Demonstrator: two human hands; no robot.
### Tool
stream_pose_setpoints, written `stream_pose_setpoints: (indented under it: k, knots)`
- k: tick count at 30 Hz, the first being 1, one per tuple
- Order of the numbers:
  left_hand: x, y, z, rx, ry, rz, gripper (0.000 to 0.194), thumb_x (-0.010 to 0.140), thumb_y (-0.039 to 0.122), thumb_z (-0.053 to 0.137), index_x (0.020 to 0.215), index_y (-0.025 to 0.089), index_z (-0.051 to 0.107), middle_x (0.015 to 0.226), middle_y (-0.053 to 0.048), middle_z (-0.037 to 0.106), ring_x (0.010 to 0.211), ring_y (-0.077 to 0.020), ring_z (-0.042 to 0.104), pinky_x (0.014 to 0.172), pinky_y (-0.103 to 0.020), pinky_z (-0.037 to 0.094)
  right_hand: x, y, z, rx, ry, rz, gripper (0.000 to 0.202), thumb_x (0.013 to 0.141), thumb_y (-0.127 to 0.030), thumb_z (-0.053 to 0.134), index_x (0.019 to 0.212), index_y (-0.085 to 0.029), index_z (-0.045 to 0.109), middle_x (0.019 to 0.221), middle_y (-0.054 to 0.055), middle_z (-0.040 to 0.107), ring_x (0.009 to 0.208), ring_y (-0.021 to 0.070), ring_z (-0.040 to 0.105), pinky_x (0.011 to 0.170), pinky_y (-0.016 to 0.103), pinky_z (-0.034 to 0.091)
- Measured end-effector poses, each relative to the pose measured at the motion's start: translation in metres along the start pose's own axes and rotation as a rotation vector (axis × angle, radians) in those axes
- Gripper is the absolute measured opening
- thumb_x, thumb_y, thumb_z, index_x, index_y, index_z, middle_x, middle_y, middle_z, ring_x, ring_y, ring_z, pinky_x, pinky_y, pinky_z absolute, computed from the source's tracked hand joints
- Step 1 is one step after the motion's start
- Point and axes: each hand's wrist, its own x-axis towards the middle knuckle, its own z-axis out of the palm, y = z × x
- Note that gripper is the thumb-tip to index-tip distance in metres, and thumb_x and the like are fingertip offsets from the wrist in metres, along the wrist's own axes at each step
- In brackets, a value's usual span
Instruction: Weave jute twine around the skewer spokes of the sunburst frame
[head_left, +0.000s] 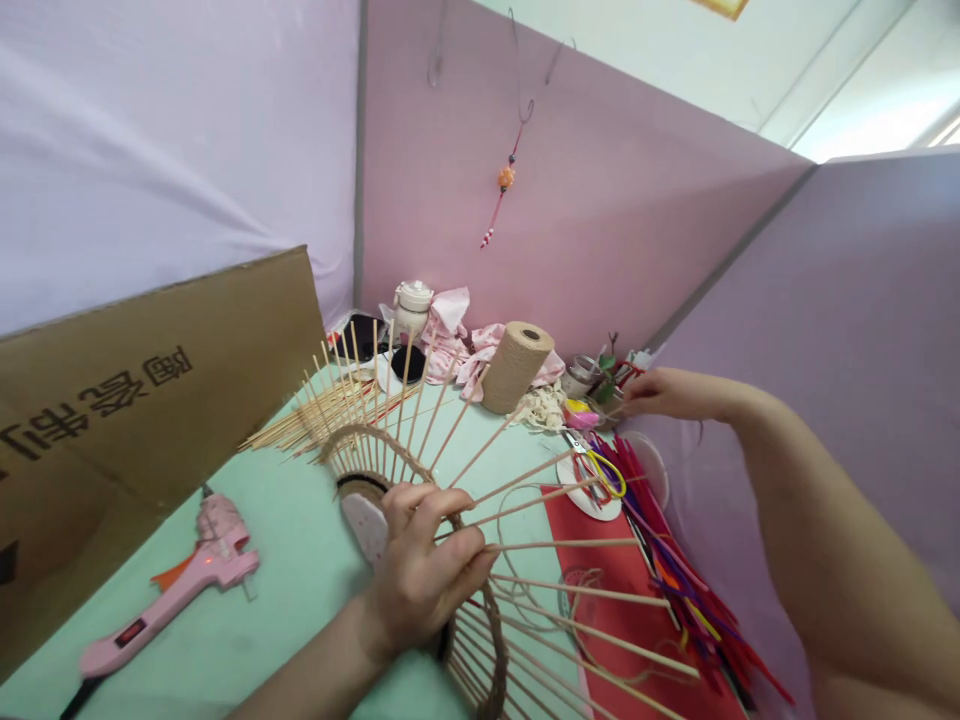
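A half-woven basket (495, 640) of thin wooden sticks and brown twine lies on its side at the middle of the table. My left hand (431, 560) grips its twine-wrapped band, with fingers bent around the band and the sticks beside it. Sticks (525, 465) fan outward from the band to the back and right. Out to the right, my right hand (667, 393) is raised with its fingers pressed together; what they hold is too small to make out. Loose twine (504, 505) loops over the table between the hands.
A pink glue gun (187, 580) with a lit light lies at the left before a cardboard sheet (165, 400). Behind stand a twine spool (516, 365), a bottle (412, 308) and loose sticks (289, 420). Scissors (600, 470), pipe cleaners (675, 560) and red sheet (622, 570) lie right.
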Motion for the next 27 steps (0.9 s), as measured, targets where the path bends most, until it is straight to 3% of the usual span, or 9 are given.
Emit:
stream_pose_setpoints:
  k: [2,6,8,11,14,18,21,24,27]
  knots:
    - [0.001,0.0,-0.001,0.007,-0.004,0.006,0.009,0.083,0.015,0.066,0.079,0.02,0.06,0.097,-0.008,0.063,0.093,-0.0215,0.046,0.086,-0.039,0.037,-0.041,-0.002,-0.003,0.144,-0.057,-0.149,0.038,0.08,-0.061,0.059,0.073,-0.026,0.072,0.076,0.006,0.068,0.074,0.0191,0.063,0.068,0.03,0.049]
    - [0.001,0.001,-0.002,0.002,-0.009,0.001,0.009,0.083,0.016,0.067,0.079,0.02,0.059,0.098,-0.008,0.062,0.095,-0.0218,0.047,0.087,-0.04,0.037,-0.07,0.004,0.013,0.245,-0.128,-0.091,0.048,0.081,-0.069,0.052,0.076,-0.027,0.073,0.074,0.007,0.068,0.069,0.0176,0.062,0.064,0.029,0.047]
    - [0.001,0.001,-0.001,-0.001,-0.004,0.002,0.01,0.083,0.016,0.067,0.08,0.019,0.059,0.099,-0.008,0.062,0.096,-0.0221,0.047,0.087,-0.041,0.037,-0.054,0.006,0.035,0.236,-0.154,-0.128,0.042,0.081,-0.063,0.056,0.086,-0.026,0.075,0.087,0.007,0.073,0.08,0.0204,0.066,0.072,0.03,0.05]
    - [0.001,0.001,-0.001,0.007,-0.011,0.002,0.01,0.083,0.016,0.068,0.081,0.02,0.059,0.099,-0.008,0.062,0.096,-0.0221,0.047,0.087,-0.041,0.037,-0.007,-0.006,0.075,0.21,0.03,-0.153,0.033,0.08,-0.048,0.066,0.098,-0.022,0.074,0.101,0.008,0.074,0.09,0.0239,0.067,0.08,0.031,0.051]
    - [0.001,0.001,-0.002,0.015,-0.019,0.004,0.009,0.083,0.016,0.067,0.08,0.02,0.059,0.099,-0.007,0.062,0.095,-0.022,0.047,0.087,-0.041,0.037,0.044,-0.038,0.111,0.236,0.123,-0.192,0.029,0.088,-0.035,0.059,0.107,-0.018,0.071,0.109,0.01,0.073,0.094,0.0222,0.068,0.083,0.029,0.05]
    - [0.001,0.001,-0.002,0.019,-0.02,-0.005,0.008,0.084,0.017,0.066,0.08,0.02,0.06,0.1,-0.007,0.063,0.095,-0.0216,0.047,0.087,-0.041,0.037,0.09,-0.089,0.15,0.25,0.176,-0.225,0.025,0.08,-0.032,0.071,0.1,-0.016,0.071,0.102,0.009,0.073,0.09,0.0213,0.066,0.079,0.028,0.048]
    - [0.002,0.001,-0.002,0.019,-0.026,0.002,0.008,0.084,0.017,0.065,0.079,0.02,0.06,0.098,-0.007,0.063,0.095,-0.0217,0.047,0.086,-0.041,0.037,0.102,-0.117,0.178,0.241,0.153,-0.225,0.018,0.073,-0.031,0.076,0.079,-0.015,0.069,0.081,0.007,0.071,0.076,0.0205,0.064,0.068,0.026,0.045]
    - [0.002,0.001,-0.003,0.014,-0.026,0.001,0.007,0.084,0.018,0.065,0.079,0.02,0.06,0.097,-0.008,0.064,0.094,-0.0219,0.047,0.086,-0.041,0.037,0.101,-0.132,0.199,0.234,0.171,-0.221,0.008,0.072,-0.018,0.07,0.068,-0.015,0.064,0.078,0.008,0.069,0.072,0.019,0.062,0.066,0.026,0.043]
    - [0.002,0.001,-0.003,0.011,-0.018,-0.01,0.007,0.084,0.018,0.064,0.078,0.02,0.06,0.097,-0.007,0.064,0.094,-0.022,0.047,0.087,-0.041,0.037,0.101,-0.136,0.194,0.251,0.197,-0.231,0.008,0.075,-0.01,0.061,0.07,-0.016,0.061,0.077,0.007,0.069,0.069,0.0164,0.061,0.064,0.024,0.042]
